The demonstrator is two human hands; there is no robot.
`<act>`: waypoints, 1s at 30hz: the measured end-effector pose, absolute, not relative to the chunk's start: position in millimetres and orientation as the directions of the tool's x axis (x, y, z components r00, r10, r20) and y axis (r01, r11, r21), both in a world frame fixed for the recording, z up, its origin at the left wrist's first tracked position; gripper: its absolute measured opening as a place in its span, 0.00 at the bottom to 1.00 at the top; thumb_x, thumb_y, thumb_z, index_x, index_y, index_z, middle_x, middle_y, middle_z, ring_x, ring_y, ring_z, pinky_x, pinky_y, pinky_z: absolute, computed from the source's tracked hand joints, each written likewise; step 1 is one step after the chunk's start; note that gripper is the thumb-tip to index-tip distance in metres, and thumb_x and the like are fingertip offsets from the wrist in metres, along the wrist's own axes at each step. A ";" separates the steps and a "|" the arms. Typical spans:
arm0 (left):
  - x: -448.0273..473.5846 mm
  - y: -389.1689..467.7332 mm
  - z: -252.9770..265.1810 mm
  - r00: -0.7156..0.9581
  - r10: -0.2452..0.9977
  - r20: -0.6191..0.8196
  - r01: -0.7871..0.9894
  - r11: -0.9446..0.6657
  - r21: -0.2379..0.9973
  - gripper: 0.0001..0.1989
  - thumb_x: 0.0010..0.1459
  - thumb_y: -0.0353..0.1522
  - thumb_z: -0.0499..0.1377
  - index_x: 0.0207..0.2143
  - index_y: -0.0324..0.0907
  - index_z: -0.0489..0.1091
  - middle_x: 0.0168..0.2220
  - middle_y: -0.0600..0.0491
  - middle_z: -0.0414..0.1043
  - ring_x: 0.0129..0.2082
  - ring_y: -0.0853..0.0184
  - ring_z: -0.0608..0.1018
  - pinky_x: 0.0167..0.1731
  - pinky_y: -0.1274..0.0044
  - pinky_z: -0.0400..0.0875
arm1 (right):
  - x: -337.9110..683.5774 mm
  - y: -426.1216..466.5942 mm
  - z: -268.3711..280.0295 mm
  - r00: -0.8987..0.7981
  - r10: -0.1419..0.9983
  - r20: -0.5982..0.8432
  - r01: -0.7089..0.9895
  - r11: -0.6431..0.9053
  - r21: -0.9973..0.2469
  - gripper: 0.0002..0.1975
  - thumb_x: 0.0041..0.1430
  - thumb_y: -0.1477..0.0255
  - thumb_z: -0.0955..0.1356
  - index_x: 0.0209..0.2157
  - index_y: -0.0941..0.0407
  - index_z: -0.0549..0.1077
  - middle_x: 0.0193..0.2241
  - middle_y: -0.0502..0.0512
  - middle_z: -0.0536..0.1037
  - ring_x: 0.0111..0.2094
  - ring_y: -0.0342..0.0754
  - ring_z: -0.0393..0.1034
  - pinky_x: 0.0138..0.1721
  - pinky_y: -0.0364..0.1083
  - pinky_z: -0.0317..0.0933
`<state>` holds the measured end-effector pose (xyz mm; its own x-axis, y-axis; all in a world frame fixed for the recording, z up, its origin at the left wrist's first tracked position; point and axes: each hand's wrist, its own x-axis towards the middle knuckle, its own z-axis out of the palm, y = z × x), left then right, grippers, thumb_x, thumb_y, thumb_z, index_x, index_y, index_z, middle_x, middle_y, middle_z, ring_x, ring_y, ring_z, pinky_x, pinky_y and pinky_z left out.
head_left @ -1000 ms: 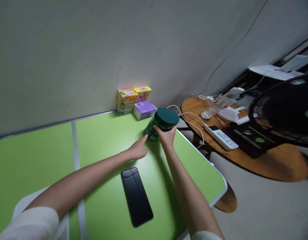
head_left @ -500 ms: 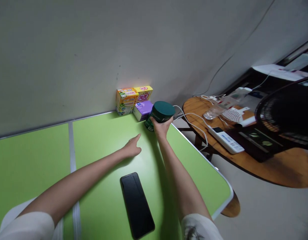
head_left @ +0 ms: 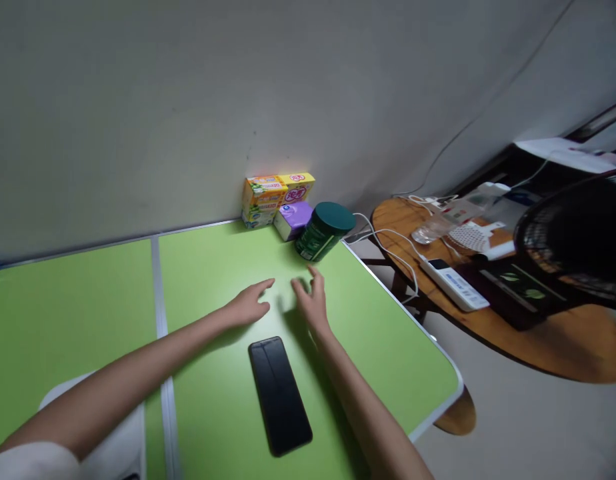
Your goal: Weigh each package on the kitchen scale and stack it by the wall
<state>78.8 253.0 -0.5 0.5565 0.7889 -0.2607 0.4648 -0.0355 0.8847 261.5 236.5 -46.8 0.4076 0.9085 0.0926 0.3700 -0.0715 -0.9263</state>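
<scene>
One green canister (head_left: pixel 322 231), one black phone (head_left: pixel 280 395), three boxes (head_left: pixel 281 202), two hands (head_left: pixel 311 302)

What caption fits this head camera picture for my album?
Both hands, left hand and right hand, rest open on the green table, apart from the green jar.

A plain grey wall (head_left: pixel 188 100) rises behind the green folding table (head_left: pixel 213 293). Right of the table stands a round wooden table (head_left: pixel 548 333), over a pale floor (head_left: pixel 528 427). Dim light.
</scene>
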 end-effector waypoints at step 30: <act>-372.4 75.4 -10.3 -0.777 0.582 0.238 0.286 -0.010 0.958 0.18 0.49 0.21 0.52 0.42 0.41 0.71 0.44 0.46 0.73 0.46 0.63 0.76 0.47 0.70 0.72 | -228.2 153.5 2.3 -0.874 0.486 -0.034 0.030 -0.017 -0.999 0.21 0.57 0.71 0.67 0.53 0.53 0.67 0.49 0.60 0.76 0.52 0.51 0.71 0.59 0.58 0.60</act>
<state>-372.4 75.4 -10.3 -0.7773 0.5824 0.2378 0.2857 -0.0100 0.9583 -228.2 153.5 2.3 -0.8735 0.4856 -0.0342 0.0297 -0.0169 -0.9994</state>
